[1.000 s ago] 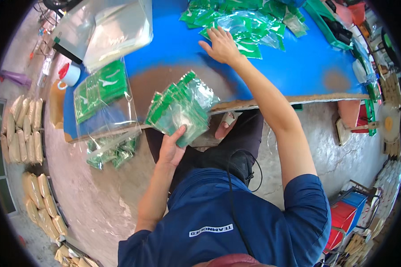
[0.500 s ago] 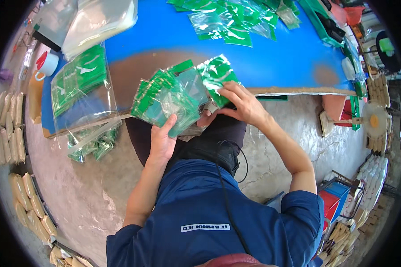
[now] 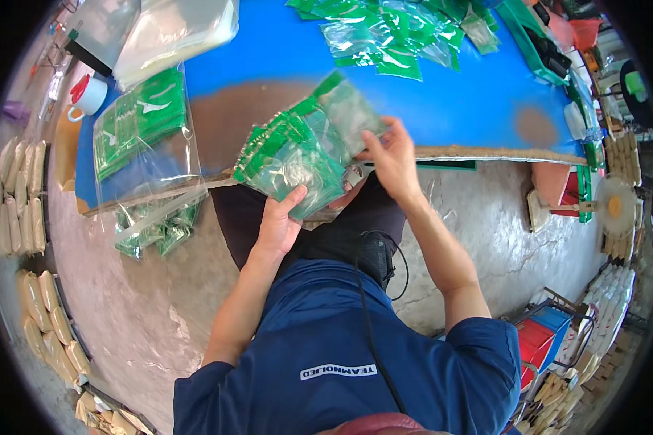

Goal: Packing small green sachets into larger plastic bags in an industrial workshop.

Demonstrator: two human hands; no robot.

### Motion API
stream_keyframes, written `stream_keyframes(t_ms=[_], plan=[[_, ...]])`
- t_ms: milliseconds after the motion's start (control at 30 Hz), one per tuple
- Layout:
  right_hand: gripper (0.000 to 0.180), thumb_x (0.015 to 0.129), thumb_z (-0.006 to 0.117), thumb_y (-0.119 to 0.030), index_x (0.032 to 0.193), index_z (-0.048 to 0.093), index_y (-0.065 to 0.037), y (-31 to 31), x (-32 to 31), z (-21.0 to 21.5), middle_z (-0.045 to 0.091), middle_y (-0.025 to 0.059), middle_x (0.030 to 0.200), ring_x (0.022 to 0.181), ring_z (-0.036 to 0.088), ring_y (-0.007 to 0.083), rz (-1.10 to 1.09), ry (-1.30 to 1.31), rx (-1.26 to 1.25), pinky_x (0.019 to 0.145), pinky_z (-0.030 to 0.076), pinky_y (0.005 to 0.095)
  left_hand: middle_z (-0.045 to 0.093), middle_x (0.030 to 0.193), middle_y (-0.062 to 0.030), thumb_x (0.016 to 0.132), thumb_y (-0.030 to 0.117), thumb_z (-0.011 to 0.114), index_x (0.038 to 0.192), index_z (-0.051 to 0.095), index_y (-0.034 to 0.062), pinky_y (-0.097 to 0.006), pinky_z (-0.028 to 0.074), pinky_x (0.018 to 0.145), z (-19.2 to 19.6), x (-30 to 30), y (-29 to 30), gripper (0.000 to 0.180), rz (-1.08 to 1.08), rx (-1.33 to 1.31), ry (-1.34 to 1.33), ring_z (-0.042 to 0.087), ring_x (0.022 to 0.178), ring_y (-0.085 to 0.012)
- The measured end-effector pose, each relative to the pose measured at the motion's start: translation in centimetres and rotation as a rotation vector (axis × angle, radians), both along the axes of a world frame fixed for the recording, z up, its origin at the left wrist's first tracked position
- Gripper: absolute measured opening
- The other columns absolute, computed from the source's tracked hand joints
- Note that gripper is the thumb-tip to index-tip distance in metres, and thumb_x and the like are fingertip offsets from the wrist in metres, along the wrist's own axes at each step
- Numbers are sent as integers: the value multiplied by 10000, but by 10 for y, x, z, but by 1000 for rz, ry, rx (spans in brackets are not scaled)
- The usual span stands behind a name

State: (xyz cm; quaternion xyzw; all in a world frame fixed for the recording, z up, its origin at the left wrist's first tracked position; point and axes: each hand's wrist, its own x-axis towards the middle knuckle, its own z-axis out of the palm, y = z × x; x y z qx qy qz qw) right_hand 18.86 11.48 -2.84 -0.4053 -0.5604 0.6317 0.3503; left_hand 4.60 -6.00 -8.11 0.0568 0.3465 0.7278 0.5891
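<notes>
My left hand (image 3: 279, 223) is closed around the lower edge of a fanned stack of green and clear plastic packets (image 3: 297, 156), above my lap at the table's near edge. At the stack's upper right, one packet (image 3: 352, 116) stands out with its clear, greyish face up. My right hand (image 3: 393, 158) has its thumb and fingers at the right edge of that packet and seems to pinch it. On the table to the left lies a large clear zip bag (image 3: 144, 138) with green packets inside; its open end hangs over the table edge.
Loose green packets (image 3: 392, 36) are heaped at the far side of the blue table (image 3: 450, 109). Clear empty bags (image 3: 178, 36) and a white mug (image 3: 91, 94) with something red lie far left. A green tray (image 3: 533, 43) holds dark items at far right. A fan (image 3: 613, 206) stands right.
The shiny green packet face in my right hand no longer shows; a clear-faced packet now sticks out from the stack there. My right hand's fingers have shifted up slightly. The whole view has moved a little.
</notes>
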Motion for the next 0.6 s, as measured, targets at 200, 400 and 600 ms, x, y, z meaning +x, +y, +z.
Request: stream_keyframes(t_ms=[200,400,600], plan=[[306,1015,533,-340,1017,620,-46,-12,-12,11,648,1,842,691,595,110,532,-175,-442,632,533,304,583,1303,-60,873,128,742,1379,472,55,-413,439,1078,-4,-5,-10,578,-39,80,-170,555,1237,-226],[534,961,552,-484,1098,657,21,141,-102,-3,642,260,1202,1016,643,417,-229,-444,1314,853,526,485,610,1290,-73,889,136,719,1363,502,56,-431,440,1081,-5,-17,-12,528,-48,67,-129,581,1214,-245],[452,983,536,-414,808,614,-5,85,-125,-18,643,260,830,803,626,448,361,-276,1061,708,500,524,576,1338,-83,875,88,708,1401,467,51,-442,406,1116,-5,-32,-51,579,61,75,-69,543,1266,-261]])
